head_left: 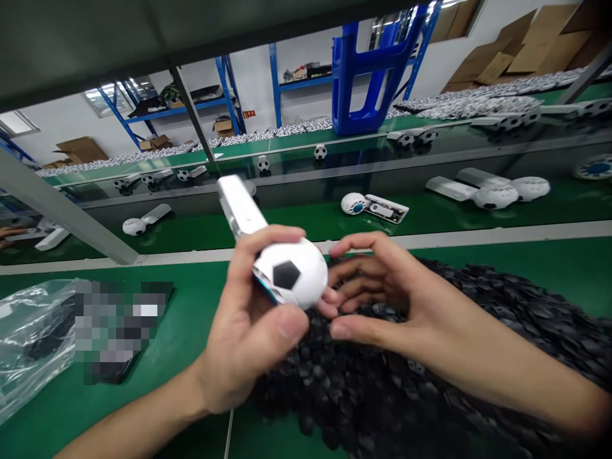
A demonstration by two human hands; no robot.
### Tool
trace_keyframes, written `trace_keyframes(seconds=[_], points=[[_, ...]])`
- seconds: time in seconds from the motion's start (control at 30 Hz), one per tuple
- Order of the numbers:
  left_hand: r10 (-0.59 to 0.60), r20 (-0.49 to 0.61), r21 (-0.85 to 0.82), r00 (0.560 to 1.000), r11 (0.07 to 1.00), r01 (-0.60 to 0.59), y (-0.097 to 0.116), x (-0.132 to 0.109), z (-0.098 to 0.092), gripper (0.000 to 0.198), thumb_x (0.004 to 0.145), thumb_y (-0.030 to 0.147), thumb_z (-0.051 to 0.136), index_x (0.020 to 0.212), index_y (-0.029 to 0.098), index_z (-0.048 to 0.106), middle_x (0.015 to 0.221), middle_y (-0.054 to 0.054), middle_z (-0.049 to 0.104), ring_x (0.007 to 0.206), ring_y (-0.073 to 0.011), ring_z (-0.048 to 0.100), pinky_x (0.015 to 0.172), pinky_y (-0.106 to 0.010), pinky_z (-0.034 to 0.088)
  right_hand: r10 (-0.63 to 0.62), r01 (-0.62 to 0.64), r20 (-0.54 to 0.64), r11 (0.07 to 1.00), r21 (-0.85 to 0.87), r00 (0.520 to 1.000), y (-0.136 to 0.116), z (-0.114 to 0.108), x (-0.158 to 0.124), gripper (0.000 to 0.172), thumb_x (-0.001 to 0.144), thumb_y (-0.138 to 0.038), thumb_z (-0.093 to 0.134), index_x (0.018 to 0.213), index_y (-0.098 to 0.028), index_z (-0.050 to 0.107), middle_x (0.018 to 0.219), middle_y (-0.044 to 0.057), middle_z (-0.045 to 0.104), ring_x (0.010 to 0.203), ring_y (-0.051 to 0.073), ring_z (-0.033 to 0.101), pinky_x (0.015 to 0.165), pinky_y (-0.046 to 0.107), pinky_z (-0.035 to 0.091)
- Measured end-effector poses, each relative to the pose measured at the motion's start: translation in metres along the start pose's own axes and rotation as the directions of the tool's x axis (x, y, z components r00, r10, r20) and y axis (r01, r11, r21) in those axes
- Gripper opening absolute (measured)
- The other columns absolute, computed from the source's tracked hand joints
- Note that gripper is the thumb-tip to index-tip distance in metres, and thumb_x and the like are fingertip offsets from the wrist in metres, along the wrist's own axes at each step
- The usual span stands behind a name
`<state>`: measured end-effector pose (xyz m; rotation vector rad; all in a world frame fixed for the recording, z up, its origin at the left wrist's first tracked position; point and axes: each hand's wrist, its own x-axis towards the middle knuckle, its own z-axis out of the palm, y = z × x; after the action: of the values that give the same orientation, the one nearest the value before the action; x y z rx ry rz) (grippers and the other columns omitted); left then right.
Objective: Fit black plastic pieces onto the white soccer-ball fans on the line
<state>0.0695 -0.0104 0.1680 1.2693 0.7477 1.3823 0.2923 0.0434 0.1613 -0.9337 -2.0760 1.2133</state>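
Note:
My left hand (pixel 253 319) grips a white football-patterned ball-shaped device (pixel 299 274) with black pentagons, its fingers wrapped around the underside. A flat white handle (pixel 239 205) sticks out from the ball, up and to the left. My right hand (pixel 382 293) is held open beside the ball, its fingertips very close to the ball's lower edge and holding nothing. Beneath both hands lies a large heap of small black parts (pixel 368 382).
A green workbench (pixel 182 319) runs under my hands, with a clear plastic bag (pixel 33 338) and a pixelated patch on it at left. Behind stand tiers with more white ball parts (pixel 495 196), a blue plastic rack (pixel 377 70), blue shelving and cardboard sheets.

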Motion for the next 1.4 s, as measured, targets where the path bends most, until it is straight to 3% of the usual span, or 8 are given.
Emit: trace_keyframes(seconds=[0.13, 0.4, 0.57, 0.67, 0.77, 0.9, 1.2, 1.4], points=[[-0.019, -0.095, 0.033, 0.995, 0.999, 0.023, 0.001, 0.006, -0.002, 0.050, 0.106, 0.035, 0.078, 0.147, 0.037, 0.050, 0.120, -0.003, 0.080, 0.098, -0.0267, 0.086, 0.095, -0.044, 0.072, 0.130, -0.032, 0.126, 0.810, -0.586, 0.984, 0.023, 0.005, 0.001, 0.036, 0.081, 0.001, 0.091, 0.103, -0.026, 0.081, 0.109, 0.005, 0.086, 0.106, 0.040, 0.083, 0.087, 0.051, 0.066], [-0.210, -0.109, 0.048, 0.972, 0.975, 0.216, -0.010, 0.008, -0.006, 0.064, 0.107, 0.058, 0.071, 0.156, 0.034, 0.039, 0.092, -0.001, 0.076, 0.076, -0.0191, 0.072, 0.065, -0.028, 0.060, 0.145, 0.014, 0.193, 0.764, -0.645, 0.970, 0.038, 0.026, 0.005, 0.031, 0.082, 0.009, 0.077, 0.084, -0.022, 0.085, 0.089, 0.006, 0.084, 0.093, 0.038, 0.084, 0.074, 0.043, 0.062], [-0.271, -0.155, 0.079, 0.950, 0.955, 0.285, -0.020, 0.006, -0.014, 0.062, 0.104, 0.064, 0.073, 0.156, 0.043, 0.047, 0.109, 0.000, 0.069, 0.084, -0.0147, 0.062, 0.072, -0.023, 0.054, -0.016, 0.026, 0.023, 0.868, -0.497, 1.000, 0.023, 0.010, 0.004, 0.020, 0.107, -0.017, 0.070, 0.112, -0.028, 0.085, 0.117, 0.004, 0.084, 0.102, 0.024, 0.082, 0.084, 0.035, 0.066], [-0.261, -0.118, 0.090, 0.958, 0.958, 0.272, -0.025, 0.005, -0.016, 0.055, 0.106, 0.062, 0.072, 0.154, 0.048, 0.051, 0.121, 0.001, 0.062, 0.091, -0.0150, 0.057, 0.078, -0.023, 0.052, -0.100, 0.062, -0.120, 0.955, -0.289, 0.988, 0.011, 0.003, 0.000, 0.016, 0.107, -0.030, 0.073, 0.119, -0.034, 0.084, 0.103, -0.002, 0.086, 0.087, 0.019, 0.081, 0.070, 0.026, 0.064], [-0.292, -0.086, 0.068, 0.953, 0.952, 0.298, -0.028, 0.003, -0.015, 0.056, 0.108, 0.062, 0.070, 0.157, 0.050, 0.047, 0.118, 0.001, 0.060, 0.091, -0.0159, 0.054, 0.079, -0.025, 0.050, -0.180, 0.147, -0.280, 0.980, -0.138, 0.943, 0.001, 0.005, -0.005, 0.003, 0.102, -0.033, 0.081, 0.101, -0.035, 0.082, 0.090, -0.006, 0.084, 0.076, 0.017, 0.078, 0.067, 0.023, 0.063], [-0.306, -0.017, 0.106, 0.952, 0.946, 0.306, -0.028, -0.001, -0.013, 0.052, 0.112, 0.061, 0.063, 0.159, 0.052, 0.044, 0.128, 0.001, 0.058, 0.096, -0.0177, 0.052, 0.081, -0.029, 0.047, -0.265, 0.252, -0.428, 0.964, -0.089, 0.864, -0.003, 0.015, -0.009, 0.013, 0.102, -0.026, 0.083, 0.103, -0.039, 0.081, 0.097, -0.007, 0.083, 0.086, 0.016, 0.078, 0.078, 0.024, 0.064], [-0.241, 0.115, 0.243, 0.964, 0.947, 0.208, -0.024, -0.007, -0.008, 0.052, 0.118, 0.055, 0.053, 0.164, 0.046, 0.031, 0.154, -0.002, 0.052, 0.133, -0.0265, 0.053, 0.115, -0.043, 0.044, -0.278, 0.296, -0.456, 0.955, -0.033, 0.846, 0.004, 0.031, -0.009, 0.021, 0.103, -0.020, 0.081, 0.110, -0.040, 0.080, 0.102, -0.006, 0.076, 0.093, 0.014, 0.072, 0.083, 0.023, 0.060], [-0.133, 0.110, 0.216, 0.985, 0.971, 0.107, -0.027, -0.009, -0.002, 0.043, 0.119, 0.049, 0.056, 0.159, 0.045, 0.043, 0.157, 0.000, 0.050, 0.141, -0.0257, 0.051, 0.126, -0.044, 0.040, 0.033, 0.104, -0.229, 0.822, 0.559, 0.973, 0.006, 0.036, -0.001, 0.054, 0.095, -0.037, 0.096, 0.142, -0.051, 0.076, 0.149, -0.004, 0.073, 0.131, 0.019, 0.074, 0.107, 0.024, 0.066]])
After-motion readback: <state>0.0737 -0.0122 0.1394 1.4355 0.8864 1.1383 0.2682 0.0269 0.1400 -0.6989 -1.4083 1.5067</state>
